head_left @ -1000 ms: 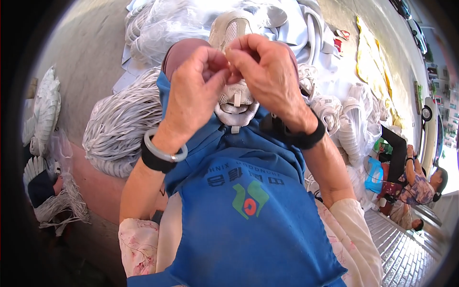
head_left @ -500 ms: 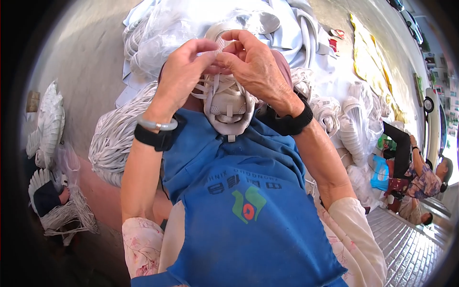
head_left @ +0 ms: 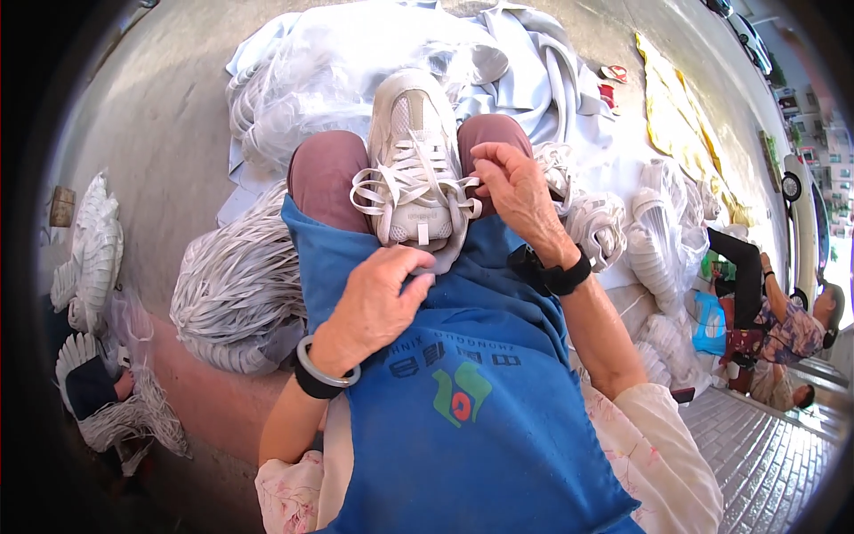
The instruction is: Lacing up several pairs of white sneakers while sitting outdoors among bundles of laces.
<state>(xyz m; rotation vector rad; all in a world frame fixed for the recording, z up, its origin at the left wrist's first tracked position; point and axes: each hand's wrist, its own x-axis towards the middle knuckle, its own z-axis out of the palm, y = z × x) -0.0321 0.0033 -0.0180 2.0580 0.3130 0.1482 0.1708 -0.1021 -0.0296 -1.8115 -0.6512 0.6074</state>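
A cream-white sneaker point(head_left: 411, 116) stands between my knees, toe pointing away from me. Its white shoelace point(head_left: 414, 182) lies across the tongue in loose loops, spreading to both sides. My left hand point(head_left: 378, 298) is at the heel end, thumb and forefinger apart beside the heel's edge; its other fingers are partly hidden. To the right of the shoe is my right hand point(head_left: 516, 191), fingers bent and apart, close to the lace loop on that side. Whether its fingertips touch the lace is hard to see.
Bundled white laces point(head_left: 236, 276) lie at my left. Plastic-wrapped material point(head_left: 311, 84) is piled ahead. More white shoes point(head_left: 596, 227) and wrapped bundles point(head_left: 658, 240) sit at right, near a yellow cloth point(head_left: 680, 116). Another person point(head_left: 787, 325) sits at far right.
Both hands have parted from above the lace. The left drew back to the heel and the right moved to the shoe's right side, uncovering the toe and loops.
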